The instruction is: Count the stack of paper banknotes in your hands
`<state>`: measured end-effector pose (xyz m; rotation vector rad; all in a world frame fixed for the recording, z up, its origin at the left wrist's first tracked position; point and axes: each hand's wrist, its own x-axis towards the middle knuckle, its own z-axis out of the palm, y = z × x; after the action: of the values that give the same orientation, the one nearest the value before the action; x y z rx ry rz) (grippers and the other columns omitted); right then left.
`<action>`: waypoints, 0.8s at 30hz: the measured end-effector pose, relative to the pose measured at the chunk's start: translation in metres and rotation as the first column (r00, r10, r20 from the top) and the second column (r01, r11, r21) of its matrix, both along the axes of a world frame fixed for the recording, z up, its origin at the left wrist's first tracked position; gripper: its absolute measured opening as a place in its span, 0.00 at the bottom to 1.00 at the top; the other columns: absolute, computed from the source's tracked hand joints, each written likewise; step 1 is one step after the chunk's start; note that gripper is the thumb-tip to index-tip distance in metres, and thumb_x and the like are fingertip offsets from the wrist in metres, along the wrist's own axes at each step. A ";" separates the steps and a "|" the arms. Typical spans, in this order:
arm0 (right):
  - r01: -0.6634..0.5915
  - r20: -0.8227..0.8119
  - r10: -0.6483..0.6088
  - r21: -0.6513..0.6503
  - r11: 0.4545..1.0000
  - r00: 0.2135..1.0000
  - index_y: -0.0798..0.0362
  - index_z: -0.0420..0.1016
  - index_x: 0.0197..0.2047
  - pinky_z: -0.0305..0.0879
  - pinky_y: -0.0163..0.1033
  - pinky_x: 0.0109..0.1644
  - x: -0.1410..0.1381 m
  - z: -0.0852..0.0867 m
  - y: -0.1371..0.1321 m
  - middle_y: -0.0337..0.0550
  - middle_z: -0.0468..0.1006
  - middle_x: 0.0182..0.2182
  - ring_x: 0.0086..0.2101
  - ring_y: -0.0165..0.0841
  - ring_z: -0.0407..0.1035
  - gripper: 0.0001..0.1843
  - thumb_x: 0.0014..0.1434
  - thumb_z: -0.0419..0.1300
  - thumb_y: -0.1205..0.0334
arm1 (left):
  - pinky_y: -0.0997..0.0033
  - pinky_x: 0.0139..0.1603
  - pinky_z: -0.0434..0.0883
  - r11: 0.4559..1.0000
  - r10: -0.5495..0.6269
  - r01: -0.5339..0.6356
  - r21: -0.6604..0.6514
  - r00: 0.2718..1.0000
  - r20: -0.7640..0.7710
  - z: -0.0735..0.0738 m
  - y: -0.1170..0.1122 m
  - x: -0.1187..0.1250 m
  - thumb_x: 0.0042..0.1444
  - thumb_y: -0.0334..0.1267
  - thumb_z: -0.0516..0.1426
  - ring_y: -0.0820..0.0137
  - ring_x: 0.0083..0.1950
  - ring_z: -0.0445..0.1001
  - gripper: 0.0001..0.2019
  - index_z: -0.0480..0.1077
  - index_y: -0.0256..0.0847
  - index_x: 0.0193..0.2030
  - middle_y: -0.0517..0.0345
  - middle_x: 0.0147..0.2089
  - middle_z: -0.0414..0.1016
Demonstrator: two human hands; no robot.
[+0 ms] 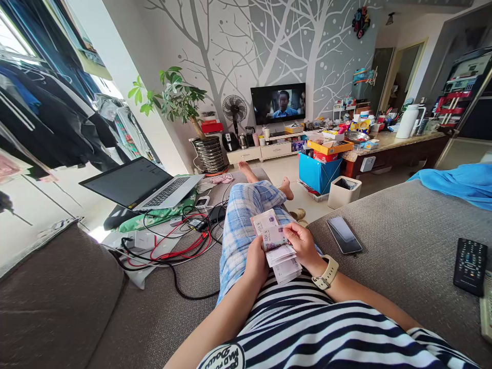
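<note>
I sit on a grey sofa (403, 241) with my legs stretched out in blue checked trousers. A stack of pink banknotes (277, 248) rests over my lap, fanned slightly. My left hand (257, 262) is closed round the stack's left edge from below. My right hand (303, 245), with a pale wristwatch on the wrist, pinches the upper notes near their right edge. Both hands sit close together above my striped shirt.
A dark phone (343, 234) lies on the sofa to the right, a remote control (470, 265) farther right. To the left are an open laptop (143, 185) and tangled cables (180, 246). Ahead stand a television (278, 103), a fan, a potted plant (180, 102) and a cluttered counter (388, 139).
</note>
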<state>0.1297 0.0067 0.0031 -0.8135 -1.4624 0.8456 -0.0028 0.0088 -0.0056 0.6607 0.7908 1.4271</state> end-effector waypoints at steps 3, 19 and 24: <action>-0.014 -0.007 0.014 -0.001 1.000 1.000 0.52 0.66 0.28 0.52 0.35 0.27 0.000 0.001 -0.001 0.34 0.61 0.21 0.23 0.28 0.55 0.16 0.63 0.53 0.51 | 0.64 0.43 0.71 1.000 0.002 -0.002 0.005 1.000 -0.009 0.000 0.000 0.000 0.48 0.42 0.60 0.62 0.38 0.78 0.13 0.74 0.34 0.36 0.51 0.35 0.80; -0.063 -0.035 0.063 -0.011 0.998 0.997 0.53 0.66 0.28 0.51 0.35 0.27 0.000 0.002 -0.001 0.34 0.60 0.21 0.23 0.29 0.54 0.16 0.63 0.53 0.52 | 0.66 0.41 0.71 1.000 -0.016 0.016 -0.001 1.000 0.008 0.007 -0.002 0.001 0.47 0.40 0.60 0.62 0.37 0.77 0.09 0.73 0.35 0.32 0.54 0.30 0.78; -0.067 -0.037 0.066 -0.014 0.998 0.997 0.52 0.65 0.27 0.51 0.35 0.27 0.000 0.004 -0.002 0.34 0.60 0.21 0.23 0.29 0.54 0.16 0.63 0.53 0.52 | 0.65 0.41 0.72 1.000 -0.013 0.014 -0.009 1.000 0.025 0.008 -0.002 0.002 0.47 0.40 0.60 0.62 0.37 0.77 0.11 0.73 0.35 0.35 0.52 0.33 0.80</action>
<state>0.1299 0.0044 0.0074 -0.7600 -1.4589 0.9180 -0.0012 0.0068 0.0020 0.6385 0.7716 1.4159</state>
